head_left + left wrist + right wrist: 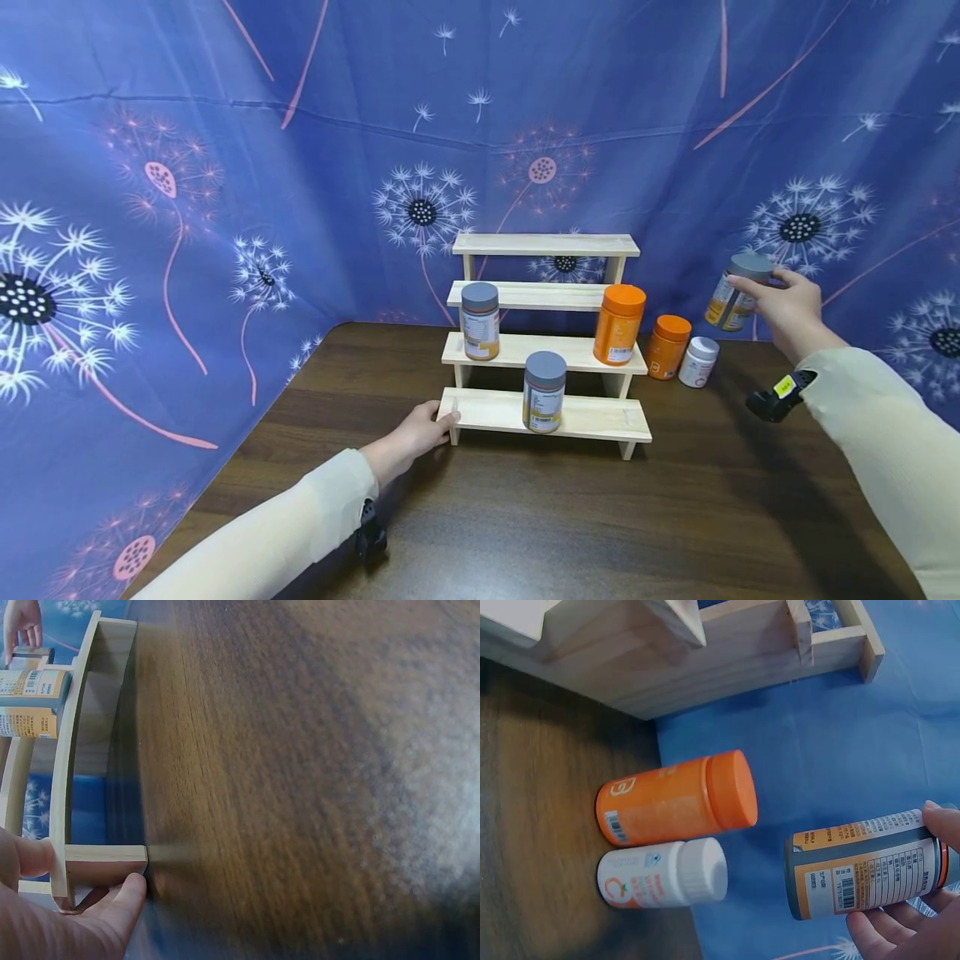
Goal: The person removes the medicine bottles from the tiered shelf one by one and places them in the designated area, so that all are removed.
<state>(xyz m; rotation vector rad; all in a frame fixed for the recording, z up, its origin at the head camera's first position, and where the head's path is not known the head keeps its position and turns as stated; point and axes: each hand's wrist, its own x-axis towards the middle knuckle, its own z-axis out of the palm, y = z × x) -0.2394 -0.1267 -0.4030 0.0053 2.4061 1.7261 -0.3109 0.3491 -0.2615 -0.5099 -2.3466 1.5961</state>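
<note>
My right hand (797, 310) grips a grey-lidded supplement bottle (731, 304) near its lid and holds it in the air, right of the wooden stepped rack (547, 243). In the right wrist view that bottle (862, 866) shows its printed label, thumb on one side and fingers on the other. My left hand (422, 429) pinches the left end of the rack's lowest step, the thumb on top and fingers under it. One grey-lidded bottle (544, 392) stands on that lowest step. On the step above, another grey-lidded bottle (480, 321) stands left and an orange bottle (620, 325) right.
On the table (525, 517), right of the rack, stand a second orange bottle (669, 347) and a small white bottle (698, 362), side by side. A blue dandelion-patterned cloth (345, 167) hangs behind the table. The two upper steps bear no bottles.
</note>
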